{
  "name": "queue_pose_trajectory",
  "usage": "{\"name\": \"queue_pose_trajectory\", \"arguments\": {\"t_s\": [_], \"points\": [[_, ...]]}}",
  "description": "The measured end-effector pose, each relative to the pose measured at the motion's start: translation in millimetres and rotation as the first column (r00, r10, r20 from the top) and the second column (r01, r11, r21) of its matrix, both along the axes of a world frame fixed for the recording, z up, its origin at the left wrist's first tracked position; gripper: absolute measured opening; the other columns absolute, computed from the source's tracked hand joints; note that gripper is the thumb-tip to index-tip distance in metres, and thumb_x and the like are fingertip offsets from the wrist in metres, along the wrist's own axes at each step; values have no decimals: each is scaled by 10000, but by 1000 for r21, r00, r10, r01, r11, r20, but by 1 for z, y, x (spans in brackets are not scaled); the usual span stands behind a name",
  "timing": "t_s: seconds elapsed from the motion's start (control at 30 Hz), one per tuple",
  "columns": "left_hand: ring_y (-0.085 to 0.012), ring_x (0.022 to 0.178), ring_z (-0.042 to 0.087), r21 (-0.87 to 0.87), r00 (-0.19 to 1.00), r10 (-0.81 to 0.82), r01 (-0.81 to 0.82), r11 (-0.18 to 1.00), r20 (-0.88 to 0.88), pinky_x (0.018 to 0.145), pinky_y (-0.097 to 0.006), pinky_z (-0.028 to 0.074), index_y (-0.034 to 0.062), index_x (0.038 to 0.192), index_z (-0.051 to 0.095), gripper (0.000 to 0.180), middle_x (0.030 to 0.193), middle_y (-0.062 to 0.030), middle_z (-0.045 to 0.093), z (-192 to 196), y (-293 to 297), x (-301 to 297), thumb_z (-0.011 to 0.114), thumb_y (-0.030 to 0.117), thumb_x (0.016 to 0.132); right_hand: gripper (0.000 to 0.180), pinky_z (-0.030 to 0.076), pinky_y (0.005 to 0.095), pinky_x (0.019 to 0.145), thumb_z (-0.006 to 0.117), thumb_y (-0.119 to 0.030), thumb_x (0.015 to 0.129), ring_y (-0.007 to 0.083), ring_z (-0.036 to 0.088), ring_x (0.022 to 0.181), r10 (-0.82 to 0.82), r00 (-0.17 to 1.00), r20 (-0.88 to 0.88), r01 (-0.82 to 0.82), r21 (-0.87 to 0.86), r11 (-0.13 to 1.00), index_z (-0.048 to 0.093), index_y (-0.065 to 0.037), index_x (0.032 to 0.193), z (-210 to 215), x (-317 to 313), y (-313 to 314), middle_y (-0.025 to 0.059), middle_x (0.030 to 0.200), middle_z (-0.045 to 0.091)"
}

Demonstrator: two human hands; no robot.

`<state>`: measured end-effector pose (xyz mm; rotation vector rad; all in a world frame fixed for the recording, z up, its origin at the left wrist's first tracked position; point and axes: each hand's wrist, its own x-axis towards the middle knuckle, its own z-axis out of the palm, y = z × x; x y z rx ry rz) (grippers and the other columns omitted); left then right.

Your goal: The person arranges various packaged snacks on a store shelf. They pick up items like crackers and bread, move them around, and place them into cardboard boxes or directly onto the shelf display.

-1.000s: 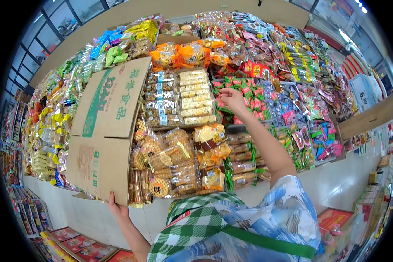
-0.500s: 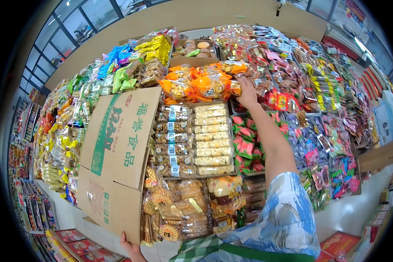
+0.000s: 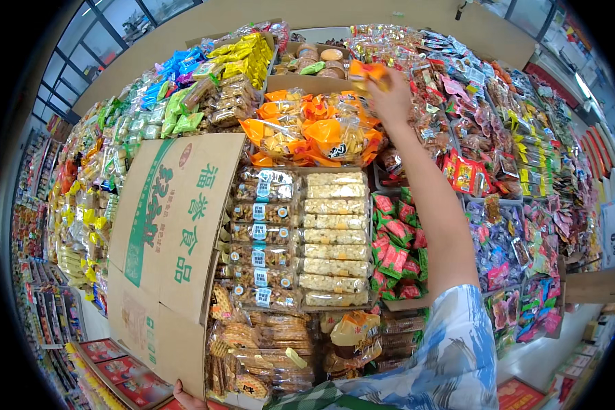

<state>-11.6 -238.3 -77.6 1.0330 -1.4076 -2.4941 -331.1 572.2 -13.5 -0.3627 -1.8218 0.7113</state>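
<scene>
My right hand (image 3: 393,102) is raised at the far side of the display, closed on a small orange snack bag (image 3: 366,74) that is slightly blurred. Just below and left of it lies a heap of orange-and-clear snack bags (image 3: 307,133). My left hand (image 3: 186,396) shows only in part at the bottom edge. Its fingers grip the near lower corner of a large cardboard box (image 3: 201,232) with green print. The box leans over the left part of the display, hiding packets beneath it.
Trays of clear-packed nut bars (image 3: 261,236) and pale bars (image 3: 335,239) lie mid-display, with red-green packets (image 3: 398,239) to their right. Waffle-like biscuits (image 3: 266,342) sit nearest me. Colourful sweets (image 3: 499,253) cover the right side. A cardboard flap (image 3: 598,285) juts out there.
My right hand has risen from the right edge of the orange heap and moved farther away with an orange bag. The left hand still grips the box. The whole view has shifted slightly.
</scene>
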Motion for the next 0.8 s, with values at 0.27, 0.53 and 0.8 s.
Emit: {"name": "queue_pose_trajectory", "arguments": {"t_s": [0.27, 0.53, 0.8], "points": [[-364, 1143, 465, -189, 972, 145, -109, 976, 187, 990, -486, 372, -34, 1328, 364, 554, 1284, -197, 468, 28, 34, -10, 507, 217, 854, 699, 376, 413, 982, 734, -415, 688, 308, 443, 1187, 385, 756, 530, -473, 35, 880, 490, -131, 1278, 21, -107, -55, 152, 1251, 499], [-267, 1016, 575, -195, 995, 50, -31, 980, 90, 853, -392, 472, 50, 1229, 501, 490, 1166, -97, 587, 17, 36, -2, 490, 339, 834, 650, 432, 414, 932, 727, -327, 716, 341, 530, 1111, 219, 392, 894, -457, -18, 889, 457, -183, 1289, 5, -76, -19, 186, 1169, 570], [-268, 1027, 571, -108, 1000, 10, -9, 994, 10, 888, -386, 459, 25, 1220, 500, 483, 1154, -109, 594, 3, 8, 7, 489, 308, 829, 432, 475, 402, 823, 708, -124, 750, 320, 585, 957, 156, 825, 544, -305, 196, 932, 523, -154, 1139, 19, -82, -35, 133, 1004, 608]]}}
